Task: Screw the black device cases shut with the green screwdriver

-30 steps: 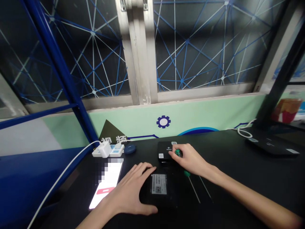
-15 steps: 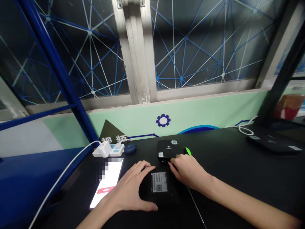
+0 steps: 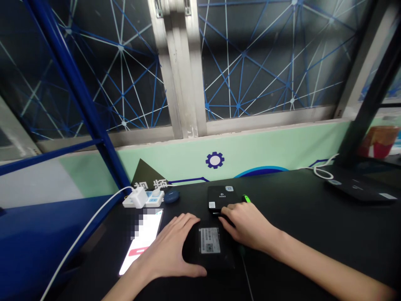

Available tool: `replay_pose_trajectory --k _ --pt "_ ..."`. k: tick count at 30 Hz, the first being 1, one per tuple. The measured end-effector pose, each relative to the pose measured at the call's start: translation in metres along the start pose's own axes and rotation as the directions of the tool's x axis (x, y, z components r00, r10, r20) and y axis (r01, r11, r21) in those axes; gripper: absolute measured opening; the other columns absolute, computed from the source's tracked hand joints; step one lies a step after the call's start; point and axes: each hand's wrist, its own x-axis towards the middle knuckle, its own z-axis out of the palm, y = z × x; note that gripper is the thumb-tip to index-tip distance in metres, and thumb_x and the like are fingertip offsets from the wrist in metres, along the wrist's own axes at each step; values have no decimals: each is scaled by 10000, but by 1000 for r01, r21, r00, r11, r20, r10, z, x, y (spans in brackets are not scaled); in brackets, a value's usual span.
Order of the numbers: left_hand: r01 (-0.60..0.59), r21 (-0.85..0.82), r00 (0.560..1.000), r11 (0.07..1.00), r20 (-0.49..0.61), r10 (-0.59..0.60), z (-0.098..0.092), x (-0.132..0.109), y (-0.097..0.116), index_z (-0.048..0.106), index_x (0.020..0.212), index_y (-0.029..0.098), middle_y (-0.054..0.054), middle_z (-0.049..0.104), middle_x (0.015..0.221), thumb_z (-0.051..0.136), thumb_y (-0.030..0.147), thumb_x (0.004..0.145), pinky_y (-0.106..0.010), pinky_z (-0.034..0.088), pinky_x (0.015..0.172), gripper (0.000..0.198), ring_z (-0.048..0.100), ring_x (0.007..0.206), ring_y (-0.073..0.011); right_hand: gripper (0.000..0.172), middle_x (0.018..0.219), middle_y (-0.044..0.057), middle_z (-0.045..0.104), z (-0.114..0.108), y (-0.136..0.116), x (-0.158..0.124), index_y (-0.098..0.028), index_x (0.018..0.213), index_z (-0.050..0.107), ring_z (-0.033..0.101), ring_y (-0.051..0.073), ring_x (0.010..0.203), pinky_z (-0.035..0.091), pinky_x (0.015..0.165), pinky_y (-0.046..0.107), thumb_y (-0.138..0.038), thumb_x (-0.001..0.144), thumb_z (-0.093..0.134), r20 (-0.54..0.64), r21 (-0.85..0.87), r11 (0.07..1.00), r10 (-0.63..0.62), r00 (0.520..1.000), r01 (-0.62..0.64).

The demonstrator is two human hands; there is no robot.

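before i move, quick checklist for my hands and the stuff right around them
1. Left hand resting on the labelled black box: ok
2. Right hand at the front edge of the smaller black box: ok
3. Anything held in the right hand: cannot tell, the fingers hide it
4. Green-handled screwdriver clear of the right hand: not ok, its handle sits just behind the fingers
5. Lit phone clear of the left hand: not ok, it lies tight against the palm

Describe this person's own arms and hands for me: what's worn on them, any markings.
The left hand and right hand are both bare, with no gloves, and no ring, watch or bracelet shows. The left forearm and right forearm are bare too, with no sleeve in view. No cables or markings show on them.
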Motion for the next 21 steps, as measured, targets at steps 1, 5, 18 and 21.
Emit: replay_pose_trajectory --k 1,5,18,21 --pt "0 -1 1000 1000 -3 0 0 0 1 415 1438 291 -78 430 1466 775 667 603 -572 285 1133 984 371 1357 -392 253 808 117 707 -4 1 -1 -167 874 667 677 275 729 413 624 335 -332 946 490 -1 43 998 -50 999 50" --pt "8 -7 1000 1000 -10 -8 0 1 1 437 1422 290 -80 445 1450 790 660 587 -565 325 1113 979 392 1340 -393 421 992 109 684 -15 0 -5 -186 1125 614 640 287 903 462 735 350 -465 814 664 7 217 952 -223 975 216" --pt "9 22 1000 1000 24 -10 0 -1 -3 352 1491 303 -83 385 1511 751 709 620 -579 282 1126 1041 350 1374 -406 626 949 73 615 -5 -10 -7 -197 952 536 562 280 868 441 788 401 -607 553 791 22 242 938 -260 965 247" --pt "4 4 999 1000 -39 -4 -7 0 0 405 1449 314 -62 466 1435 639 639 809 -469 405 1052 755 464 1293 -338 609 923 56 586 -5 -11 -7 -201 896 509 549 258 834 444 786 391 -585 522 797 8 249 939 -246 969 236"
